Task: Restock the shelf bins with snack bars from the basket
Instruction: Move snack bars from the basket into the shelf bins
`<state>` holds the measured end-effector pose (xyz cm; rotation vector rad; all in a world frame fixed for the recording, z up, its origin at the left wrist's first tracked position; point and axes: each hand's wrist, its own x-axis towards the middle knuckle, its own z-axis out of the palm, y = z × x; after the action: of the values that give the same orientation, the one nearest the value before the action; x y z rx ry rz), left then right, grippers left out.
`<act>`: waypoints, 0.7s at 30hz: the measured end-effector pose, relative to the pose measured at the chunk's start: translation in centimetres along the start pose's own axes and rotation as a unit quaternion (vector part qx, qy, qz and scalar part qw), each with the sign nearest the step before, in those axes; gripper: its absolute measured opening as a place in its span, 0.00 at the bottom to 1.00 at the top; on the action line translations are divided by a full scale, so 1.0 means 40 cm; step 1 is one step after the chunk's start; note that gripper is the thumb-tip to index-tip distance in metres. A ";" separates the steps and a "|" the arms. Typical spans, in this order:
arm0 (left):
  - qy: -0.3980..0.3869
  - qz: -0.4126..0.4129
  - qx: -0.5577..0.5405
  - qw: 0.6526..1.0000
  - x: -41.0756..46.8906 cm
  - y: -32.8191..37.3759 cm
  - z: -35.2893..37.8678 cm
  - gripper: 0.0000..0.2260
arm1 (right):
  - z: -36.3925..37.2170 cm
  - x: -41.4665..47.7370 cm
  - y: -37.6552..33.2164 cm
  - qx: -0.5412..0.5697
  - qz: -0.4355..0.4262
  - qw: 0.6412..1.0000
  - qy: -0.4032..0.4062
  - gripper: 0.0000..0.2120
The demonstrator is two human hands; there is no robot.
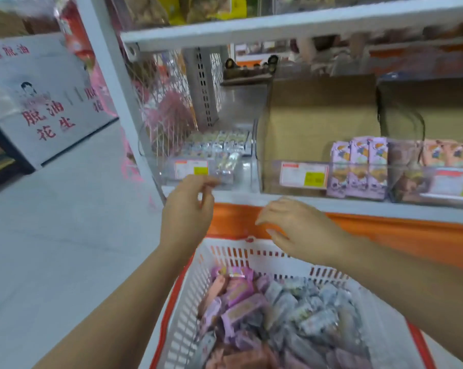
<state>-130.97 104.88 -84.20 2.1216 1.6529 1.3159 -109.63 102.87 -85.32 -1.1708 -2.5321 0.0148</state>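
Person's right hand (pixel 302 230) hangs loose and empty. The left hand (pixel 186 211) curls at the clear bin (pixel 241 171) just ahead of it, too blurry to tell if it's pinching anything. The snack bars (pixel 278 310) sit in the basket (pixel 251 251) right below both hands. Colours are mixed in there, so a hasty grab could easily misfile one.

The left hand (pixel 186 209) and right hand (pixel 302 230) are bare. Both forearms (pixel 124 302) are uncovered as far as they show.
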 end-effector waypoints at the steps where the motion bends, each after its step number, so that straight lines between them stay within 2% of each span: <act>1: -0.010 -0.011 -0.008 1.000 -0.051 -0.017 0.012 0.11 | 0.014 -0.027 -0.001 -0.003 0.011 0.998 -0.069 0.14; 3: -0.052 -0.035 -0.006 0.998 -0.144 -0.057 0.048 0.11 | 0.046 -0.076 0.004 -0.031 0.053 0.973 -0.222 0.16; 5: -0.137 -0.070 0.015 0.988 -0.222 -0.103 0.096 0.11 | 0.086 -0.117 0.012 -0.052 0.081 0.936 -0.339 0.17; 8: -0.277 -0.094 0.061 0.954 -0.300 -0.158 0.165 0.12 | 0.166 -0.160 0.035 -0.062 0.097 0.892 -0.437 0.20; 9: -0.313 -0.089 0.078 0.942 -0.318 -0.170 0.184 0.18 | 0.192 -0.168 0.044 -0.062 0.097 0.885 -0.451 0.20; 11: -0.352 -0.065 0.114 0.927 -0.352 -0.211 0.230 0.37 | 0.250 -0.178 0.064 -0.055 0.092 0.878 -0.466 0.21; 12: -0.373 -0.071 0.137 0.915 -0.368 -0.232 0.250 0.40 | 0.279 -0.180 0.073 -0.052 0.085 0.877 -0.470 0.21; 13: -0.392 -0.091 0.152 0.903 -0.380 -0.256 0.268 0.40 | 0.310 -0.181 0.080 -0.055 0.077 0.876 -0.472 0.22; 15: -0.416 -0.116 0.156 0.888 -0.399 -0.295 0.291 0.31 | 0.364 -0.179 0.091 -0.063 0.065 0.882 -0.463 0.25; 17: -0.401 -0.107 0.157 0.896 -0.418 -0.324 0.310 0.25 | 0.399 -0.169 0.093 -0.068 0.064 0.895 -0.435 0.29; 21: -0.364 -0.095 0.165 0.912 -0.437 -0.338 0.315 0.26 | 0.448 -0.147 0.103 -0.054 0.043 0.907 -0.416 0.32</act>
<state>-131.96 100.12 -109.15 2.1423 1.7250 0.1254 -108.77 103.65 -104.59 -1.5638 -3.2228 0.5051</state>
